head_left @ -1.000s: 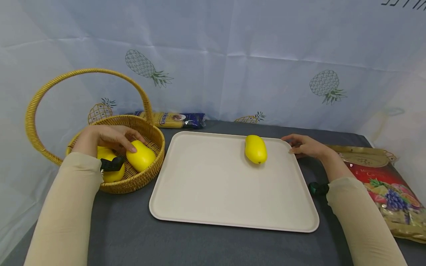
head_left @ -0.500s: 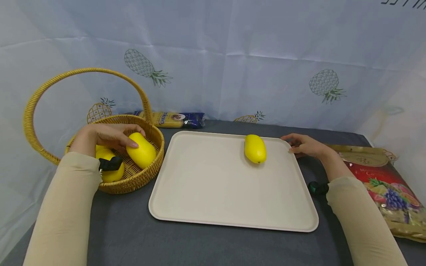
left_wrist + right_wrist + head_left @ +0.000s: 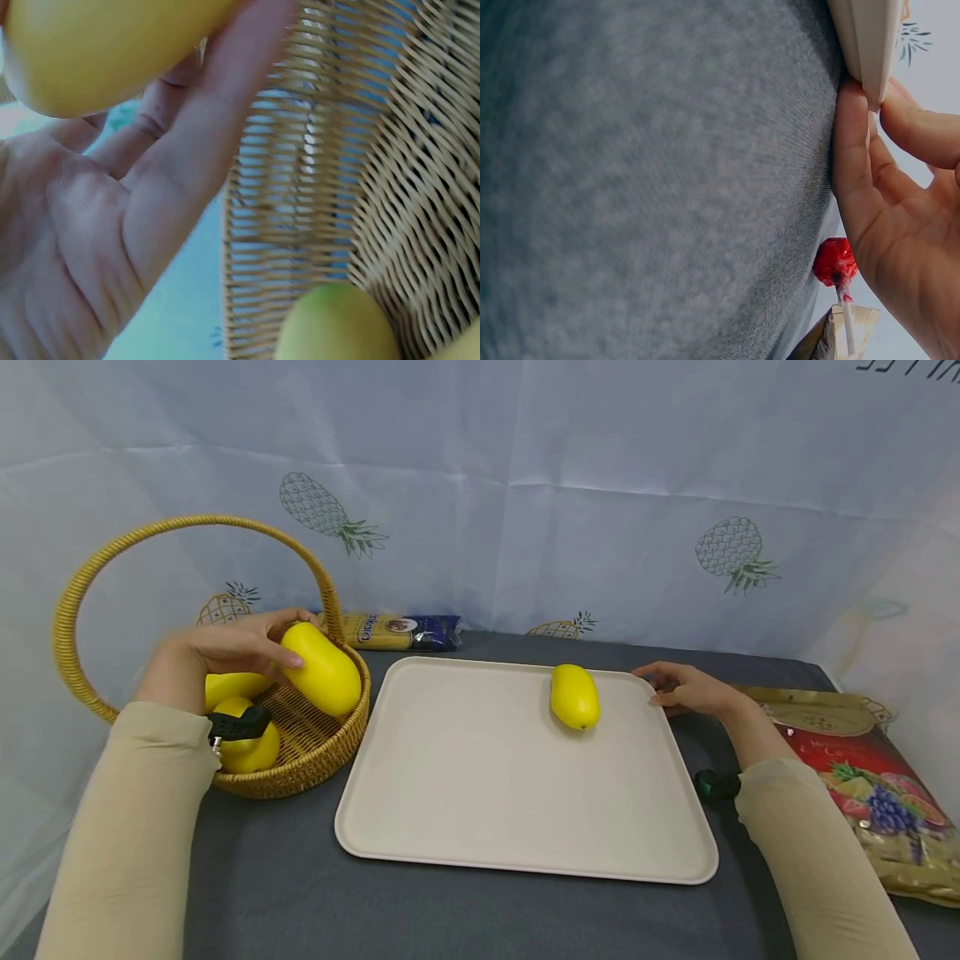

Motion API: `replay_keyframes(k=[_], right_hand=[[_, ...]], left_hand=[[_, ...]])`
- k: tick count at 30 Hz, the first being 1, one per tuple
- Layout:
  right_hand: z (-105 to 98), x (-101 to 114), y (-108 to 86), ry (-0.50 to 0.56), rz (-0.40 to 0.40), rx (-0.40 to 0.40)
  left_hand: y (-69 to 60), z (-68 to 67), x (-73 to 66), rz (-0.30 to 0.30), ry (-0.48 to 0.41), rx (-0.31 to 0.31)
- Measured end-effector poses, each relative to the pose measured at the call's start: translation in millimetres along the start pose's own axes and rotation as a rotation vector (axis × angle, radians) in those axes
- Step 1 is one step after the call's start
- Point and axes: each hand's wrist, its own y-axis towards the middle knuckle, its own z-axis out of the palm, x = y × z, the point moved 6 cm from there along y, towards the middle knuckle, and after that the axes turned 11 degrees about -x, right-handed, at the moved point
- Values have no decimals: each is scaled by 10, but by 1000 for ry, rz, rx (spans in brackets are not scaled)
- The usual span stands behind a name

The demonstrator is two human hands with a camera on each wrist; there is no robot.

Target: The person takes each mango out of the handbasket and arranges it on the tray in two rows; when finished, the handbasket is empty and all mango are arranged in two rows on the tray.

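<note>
My left hand (image 3: 225,647) grips a yellow mango (image 3: 324,672) at the upper part of the wicker basket (image 3: 318,764), inside its tall handle. In the left wrist view the held mango (image 3: 112,56) is above the palm, clear of the basket's woven bottom. Other yellow mangoes (image 3: 253,753) lie in the basket, partly hidden by my wrist and its black strap. At the far right corner of a beige tray (image 3: 495,785), my right hand (image 3: 692,690) pinches the rim between thumb and fingers, as the right wrist view shows. One mango (image 3: 575,697) rests on the tray.
Behind the basket lies a pasta packet (image 3: 397,632) against the patterned curtain. A red and gold candy bag (image 3: 877,793) sits at the right. Beyond the right hand, a red lollipop (image 3: 835,261) shows in the right wrist view. Grey cloth (image 3: 495,914) covers the table.
My left hand has lifted the mango upward from the basket's bottom, uncovering more of the mangoes beneath the wrist. The right hand, tray and its mango stay where they were.
</note>
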Motion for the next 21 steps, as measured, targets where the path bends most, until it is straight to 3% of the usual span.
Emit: replay_keyframes(k=[11,21], right_hand=[[-17,-7,-3,-6,-8,-1],[-11,-2,-1,-15,-1,7]], left_hand=[[-30,113,-365,108,64,-51],[41,346,-705,180,-48,-16]])
